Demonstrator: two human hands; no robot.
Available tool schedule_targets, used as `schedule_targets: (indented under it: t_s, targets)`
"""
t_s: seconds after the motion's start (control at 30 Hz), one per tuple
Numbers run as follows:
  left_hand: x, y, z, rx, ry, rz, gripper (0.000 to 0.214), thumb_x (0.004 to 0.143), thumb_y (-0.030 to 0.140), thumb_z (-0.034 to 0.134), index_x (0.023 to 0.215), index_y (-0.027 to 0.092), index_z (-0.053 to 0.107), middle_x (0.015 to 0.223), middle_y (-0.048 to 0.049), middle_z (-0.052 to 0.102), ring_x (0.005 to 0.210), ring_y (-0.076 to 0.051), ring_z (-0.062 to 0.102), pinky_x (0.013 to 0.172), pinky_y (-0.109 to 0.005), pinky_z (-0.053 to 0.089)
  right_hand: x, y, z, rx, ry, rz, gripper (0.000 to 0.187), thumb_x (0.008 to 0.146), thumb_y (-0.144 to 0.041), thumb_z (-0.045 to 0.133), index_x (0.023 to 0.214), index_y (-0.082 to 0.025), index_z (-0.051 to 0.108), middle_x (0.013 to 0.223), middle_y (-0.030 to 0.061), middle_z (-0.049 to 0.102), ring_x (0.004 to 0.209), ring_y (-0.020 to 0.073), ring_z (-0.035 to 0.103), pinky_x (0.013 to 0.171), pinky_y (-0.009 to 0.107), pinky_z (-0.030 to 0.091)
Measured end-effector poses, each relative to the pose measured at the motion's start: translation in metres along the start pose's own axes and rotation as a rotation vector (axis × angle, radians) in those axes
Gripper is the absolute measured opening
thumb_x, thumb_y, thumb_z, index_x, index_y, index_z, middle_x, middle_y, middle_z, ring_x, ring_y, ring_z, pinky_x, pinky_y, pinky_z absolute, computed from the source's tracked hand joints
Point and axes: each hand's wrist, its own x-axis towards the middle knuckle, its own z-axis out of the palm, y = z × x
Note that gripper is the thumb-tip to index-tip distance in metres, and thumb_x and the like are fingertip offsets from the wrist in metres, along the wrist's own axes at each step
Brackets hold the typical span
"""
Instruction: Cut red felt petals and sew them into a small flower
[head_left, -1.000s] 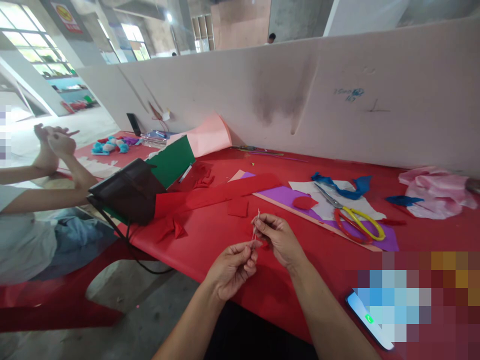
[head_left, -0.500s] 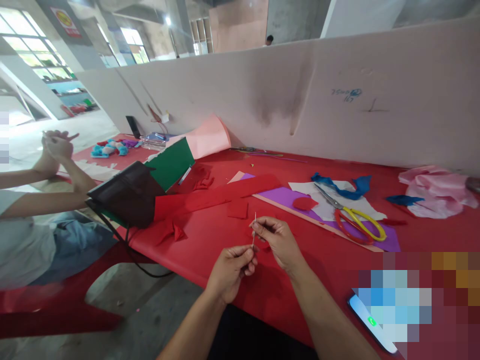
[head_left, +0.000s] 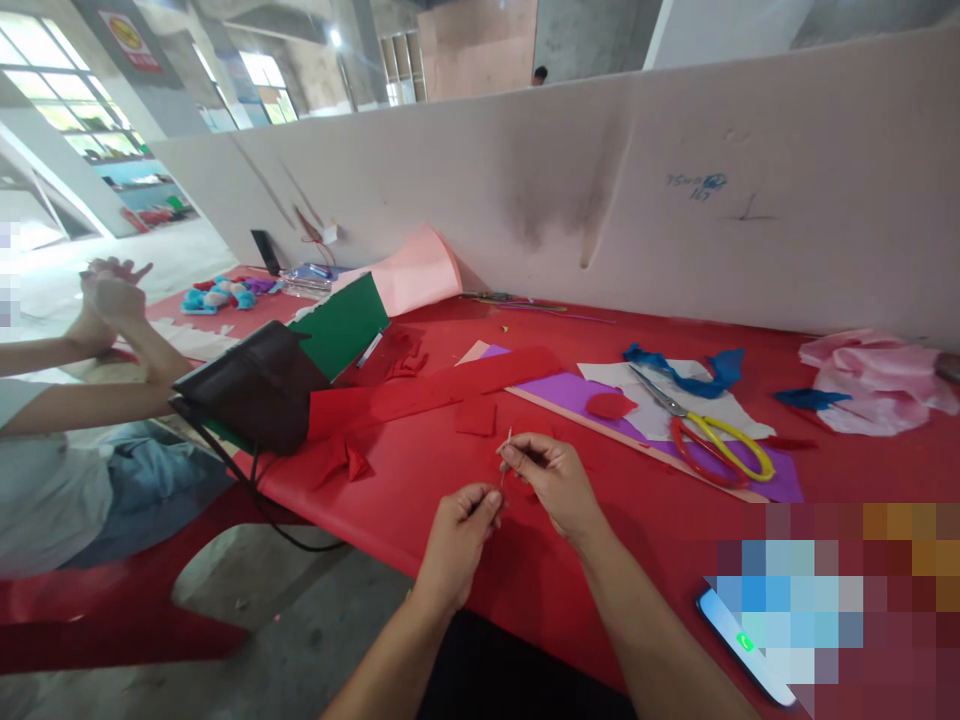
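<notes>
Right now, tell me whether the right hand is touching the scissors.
Apart: the head view shows the scissors lying off to the right of the right hand, with red tabletop visible between them.

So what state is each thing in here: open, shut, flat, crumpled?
Thin strand: held between both hands
Right hand: pinching it
Left hand: pinched at its lower end
Scissors: lying down, blades look nearly shut
Phone: screen lit
Pink cloth: crumpled
Red strip: stretched out
Purple sheet: flat, partly covered
Pale pink sheet: curled
Dark bag: can't tell whether shut
</notes>
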Motion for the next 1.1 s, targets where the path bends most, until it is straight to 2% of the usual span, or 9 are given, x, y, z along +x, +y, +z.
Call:
schedule_targets:
  t_s: [0.13, 0.2, 0.33, 0.5, 0.67, 0.8, 0.9, 1.0, 1.1]
  targets:
    - [-0.004, 0.003, 0.002, 0.138, 0.032, 0.065, 0.021, 0.077, 0.031, 0.063, 0.087, 0.014, 0.07, 0.056, 0.0019, 0.054, 0.052, -0.01, 0.045, 0.054, -0.022, 0.035, 0.002, 0.006, -0.001, 0.034, 0.024, -0.013, 0.015, 0.078, -0.034, 0.065, 0.069, -0.022, 0.066, 0.063, -0.0022, 0.061, 0.058, 0.0125, 0.049, 0.057, 0.025, 0.037]
    - [-0.005, 0.002, 0.002, 0.18, 0.069, 0.088, 0.023, 0.075, 0.027, 0.064, 0.093, 0.014, 0.071, 0.061, -0.0004, 0.06, 0.053, -0.013, 0.051, 0.057, -0.024, 0.039, 0.003, 0.008, -0.002, 0.047, 0.026, -0.018, 0.016, 0.078, -0.034, 0.064, 0.068, -0.022, 0.065, 0.064, -0.0027, 0.059, 0.058, 0.0118, 0.048, 0.057, 0.025, 0.037]
    - [-0.005, -0.003, 0.002, 0.268, 0.143, 0.171, 0.018, 0.078, 0.025, 0.061, 0.089, 0.017, 0.073, 0.067, -0.0044, 0.066, 0.056, -0.015, 0.056, 0.059, -0.025, 0.041, 0.004, 0.009, -0.002, 0.064, 0.039, -0.011, 0.017, 0.077, -0.036, 0.066, 0.068, -0.021, 0.064, 0.062, -0.003, 0.058, 0.056, 0.0113, 0.046, 0.055, 0.025, 0.036]
    - [-0.002, -0.006, -0.002, 0.305, 0.133, 0.266, 0.017, 0.081, 0.026, 0.058, 0.076, 0.019, 0.073, 0.061, -0.0037, 0.063, 0.054, -0.015, 0.052, 0.059, -0.025, 0.038, 0.003, 0.007, -0.001, 0.07, 0.051, 0.0, 0.018, 0.074, -0.039, 0.068, 0.069, -0.021, 0.064, 0.063, -0.0014, 0.06, 0.056, 0.0124, 0.048, 0.053, 0.025, 0.036]
    - [-0.002, -0.005, -0.004, 0.358, 0.142, 0.288, 0.024, 0.082, 0.025, 0.056, 0.06, 0.02, 0.066, 0.057, -0.0033, 0.059, 0.056, -0.016, 0.052, 0.061, -0.025, 0.035, 0.003, 0.007, -0.002, 0.064, 0.037, -0.013, 0.018, 0.076, -0.037, 0.067, 0.067, -0.021, 0.065, 0.061, -0.002, 0.059, 0.055, 0.0116, 0.046, 0.053, 0.025, 0.034]
    - [-0.001, -0.005, -0.006, 0.361, 0.171, 0.314, 0.023, 0.08, 0.024, 0.059, 0.057, 0.021, 0.064, 0.055, -0.0023, 0.055, 0.055, -0.016, 0.047, 0.06, -0.025, 0.032, 0.002, 0.007, -0.001, 0.075, 0.012, 0.0, 0.017, 0.075, -0.037, 0.068, 0.068, -0.021, 0.066, 0.064, -0.0008, 0.063, 0.055, 0.0119, 0.048, 0.053, 0.025, 0.036]
    - [0.002, -0.003, -0.008, 0.37, 0.206, 0.341, 0.018, 0.078, 0.023, 0.061, 0.061, 0.02, 0.066, 0.059, -0.0019, 0.057, 0.058, -0.015, 0.047, 0.061, -0.024, 0.033, 0.002, 0.006, 0.0, 0.106, 0.014, 0.016, 0.017, 0.074, -0.036, 0.069, 0.067, -0.021, 0.066, 0.065, 0.0001, 0.065, 0.055, 0.0122, 0.051, 0.053, 0.025, 0.038]
    - [0.009, 0.003, -0.009, 0.208, 0.229, 0.28, 0.012, 0.078, 0.026, 0.062, 0.071, 0.019, 0.069, 0.059, -0.0002, 0.057, 0.056, -0.012, 0.048, 0.058, -0.023, 0.035, 0.003, 0.004, -0.003, 0.164, 0.049, 0.023, 0.015, 0.073, -0.034, 0.07, 0.068, -0.021, 0.067, 0.065, 0.0003, 0.067, 0.056, 0.0121, 0.054, 0.054, 0.025, 0.04]
    - [0.02, 0.014, -0.007, -0.209, 0.234, 0.161, 0.011, 0.071, 0.024, 0.069, 0.08, 0.017, 0.07, 0.067, 0.0002, 0.062, 0.058, -0.009, 0.051, 0.057, -0.02, 0.039, 0.005, 0.003, -0.008, 0.228, 0.075, 0.04, 0.011, 0.072, -0.032, 0.071, 0.07, -0.021, 0.069, 0.065, 0.0006, 0.069, 0.054, 0.0115, 0.055, 0.056, 0.025, 0.041]
